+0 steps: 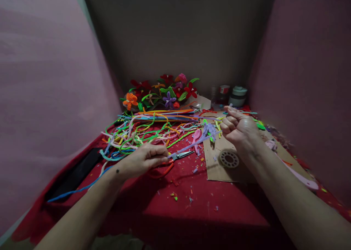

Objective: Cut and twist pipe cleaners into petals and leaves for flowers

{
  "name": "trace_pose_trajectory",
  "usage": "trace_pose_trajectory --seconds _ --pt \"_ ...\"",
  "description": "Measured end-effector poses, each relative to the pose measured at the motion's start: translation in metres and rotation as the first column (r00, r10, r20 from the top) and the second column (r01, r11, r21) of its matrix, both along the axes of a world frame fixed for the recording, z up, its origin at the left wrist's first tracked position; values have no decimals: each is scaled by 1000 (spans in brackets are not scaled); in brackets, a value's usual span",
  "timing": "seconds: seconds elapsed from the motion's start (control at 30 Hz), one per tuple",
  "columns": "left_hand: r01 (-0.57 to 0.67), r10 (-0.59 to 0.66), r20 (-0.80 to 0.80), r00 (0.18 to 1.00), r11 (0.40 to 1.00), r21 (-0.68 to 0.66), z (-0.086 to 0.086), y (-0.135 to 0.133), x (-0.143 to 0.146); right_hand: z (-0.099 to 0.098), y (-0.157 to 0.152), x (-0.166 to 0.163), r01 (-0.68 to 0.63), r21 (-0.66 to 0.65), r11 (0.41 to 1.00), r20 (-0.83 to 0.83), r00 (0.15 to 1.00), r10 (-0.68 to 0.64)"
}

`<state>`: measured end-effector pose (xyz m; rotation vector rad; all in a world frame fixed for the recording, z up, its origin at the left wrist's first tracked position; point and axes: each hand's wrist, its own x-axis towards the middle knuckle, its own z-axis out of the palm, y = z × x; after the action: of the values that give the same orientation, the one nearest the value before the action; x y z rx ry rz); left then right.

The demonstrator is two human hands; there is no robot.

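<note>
A purple pipe cleaner (192, 144) stretches slantwise between my two hands above the table. My left hand (153, 156) pinches its lower end, just over a pair of scissors with red handles (166, 172). Higher up on the right, my right hand (237, 124) is closed around the other end, and a short tip pokes out above the fingers. Below the strand lie a pink spoon-shaped piece (196, 136) and a fuzzy purple bundle with green bits (210, 131).
Tangled colourful pipe cleaners (137, 133) cover the left, beside a black flat object (74, 173). Cardboard (216, 175) carries a round holed disc (229, 158). Pipe-cleaner flowers (168, 98) and a lidded jar (238, 96) stand behind. Scraps dot the red cloth (186, 195); pink walls flank both sides.
</note>
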<state>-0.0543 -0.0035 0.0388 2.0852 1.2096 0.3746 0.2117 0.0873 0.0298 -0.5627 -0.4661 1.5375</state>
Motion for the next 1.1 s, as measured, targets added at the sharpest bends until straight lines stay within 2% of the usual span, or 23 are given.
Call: trace_pose_trajectory --seconds 0.2,0.37,0.47,0.57,0.6,0.63,0.67,0.7,0.73,0.77,0.8,0.83,0.9,0.97,1.03,1.1 --pt "-23 24 27 999 999 -30 -6 -8 -2 -2 -5 -1 -40 -7 999 -8 999 40" --pt "-82 88 78 993 994 -73 -7 -8 1 -3 -4 -3 -8 33 999 31 999 7" --pt "-96 99 82 992 995 -39 -2 -7 3 6 -1 7 33 69 997 55 998 -36" --pt "-68 68 43 997 998 16 5 -6 3 23 -7 28 202 107 973 113 970 -214" --pt "-63 62 29 998 998 28 7 -6 2 29 -14 34 305 101 947 174 932 -319" --pt "-60 60 17 998 998 35 8 -6 2 35 -23 37 464 143 874 242 840 -486" --pt "-61 60 10 998 998 34 8 -6 1 39 -35 37 595 325 735 261 690 -675" --pt "-64 64 7 998 998 25 9 -6 1 42 -48 33 619 528 582 219 562 -797" --pt "-70 70 7 998 997 12 9 -6 2 42 -62 25 529 686 499 229 494 -839" --pt "-76 76 7 997 997 1 9 -6 3 40 -74 14 342 801 491 321 447 -835" --pt "-79 79 7 997 997 -5 10 -7 4 35 -85 1 79 858 508 442 394 -806" --pt "-77 77 9 997 997 -5 11 -7 6 27 -93 -12 -176 839 515 543 333 -771" --pt "-63 63 23 998 998 -4 13 -9 8 8 -99 -36 -402 747 529 636 201 -745" --pt "-75 76 69 995 997 -27 14 -11 8 -10 -96 -48 -474 671 570 696 138 -704" --pt "-157 162 129 978 987 -44 11 -13 4 -19 -91 -49 -434 643 631 743 153 -652" --pt "-237 232 120 965 971 24 3 -14 -2 -18 -86 -45 -341 647 682 757 183 -627"
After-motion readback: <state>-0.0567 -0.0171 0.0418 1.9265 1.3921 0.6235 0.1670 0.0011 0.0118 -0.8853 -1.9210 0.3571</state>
